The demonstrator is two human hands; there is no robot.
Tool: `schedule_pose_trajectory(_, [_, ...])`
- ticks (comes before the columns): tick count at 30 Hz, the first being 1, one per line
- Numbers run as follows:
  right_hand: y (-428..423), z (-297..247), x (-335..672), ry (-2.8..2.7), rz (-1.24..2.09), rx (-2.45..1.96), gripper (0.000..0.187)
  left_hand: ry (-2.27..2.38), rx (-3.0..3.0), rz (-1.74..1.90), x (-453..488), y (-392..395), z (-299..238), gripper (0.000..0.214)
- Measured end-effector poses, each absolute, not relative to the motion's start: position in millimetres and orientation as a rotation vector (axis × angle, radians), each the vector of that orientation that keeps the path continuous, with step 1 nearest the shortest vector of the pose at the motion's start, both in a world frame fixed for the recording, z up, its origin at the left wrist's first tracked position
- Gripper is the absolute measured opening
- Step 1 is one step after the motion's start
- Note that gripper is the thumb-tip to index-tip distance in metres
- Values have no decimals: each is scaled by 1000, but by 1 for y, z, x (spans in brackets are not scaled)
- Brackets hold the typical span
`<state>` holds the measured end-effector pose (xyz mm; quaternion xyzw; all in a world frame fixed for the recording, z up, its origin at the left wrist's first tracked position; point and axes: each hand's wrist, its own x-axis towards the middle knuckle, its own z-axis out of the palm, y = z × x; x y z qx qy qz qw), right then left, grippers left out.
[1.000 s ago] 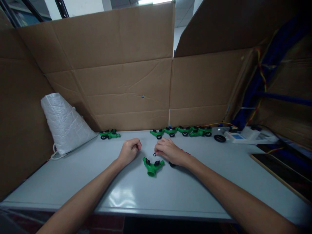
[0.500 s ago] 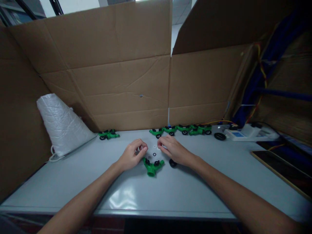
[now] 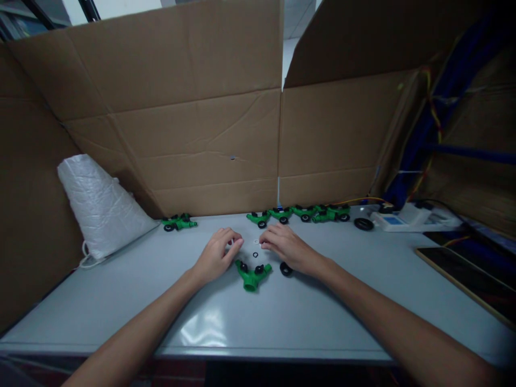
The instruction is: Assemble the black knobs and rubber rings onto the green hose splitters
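Observation:
A green Y-shaped hose splitter (image 3: pixel 251 278) with two black valve levers lies on the table below my hands. My left hand (image 3: pixel 217 253) is just up and left of it, fingers curled and thumb close to the index finger; a tiny pale bit shows there, too small to name. Across from it, my right hand (image 3: pixel 287 246) rests low with fingertips together, a whitish speck at their tips. Between the hands lie a small black O-ring (image 3: pixel 255 255) and a small white ring (image 3: pixel 256 242). A thicker black ring (image 3: pixel 286 269) sits beneath my right wrist.
Several green splitters (image 3: pixel 305 214) line the back edge, with more green splitter parts (image 3: pixel 179 222) at back left. A white wrapped bundle (image 3: pixel 102 209) stands left. At right are black rings (image 3: pixel 363 224), a white power strip (image 3: pixel 419 220) and a dark flat panel (image 3: pixel 471 279). Cardboard (image 3: pixel 201 134) walls the back.
Both hands have barely shifted. My right fingertips have closed in beside the white ring, and less white shows under them. The splitter and black rings lie where they were.

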<state>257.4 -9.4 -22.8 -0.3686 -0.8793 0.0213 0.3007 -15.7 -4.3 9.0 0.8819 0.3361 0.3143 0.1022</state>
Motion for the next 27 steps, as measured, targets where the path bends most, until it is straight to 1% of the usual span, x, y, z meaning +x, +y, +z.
schedule_pose_trajectory(8, [-15, -19, 255, -2306, 59, -974, 4, 1073, 2586, 1013, -19, 1, 5, 27])
schedule_pose_trajectory(17, [-23, -12, 254, -2292, 102, -945, 16, 1063, 2607, 1026, -19, 2, 4, 21])
schedule_pose_trajectory(23, [-24, -12, 253, -2292, 109, -948, 16, 1063, 2620, 1024, -20, 1, 5, 21])
schedule_pose_trajectory(27, [-25, -11, 253, -2301, 111, -934, 20, 1060, 2620, 1016, -20, 1, 5, 21])
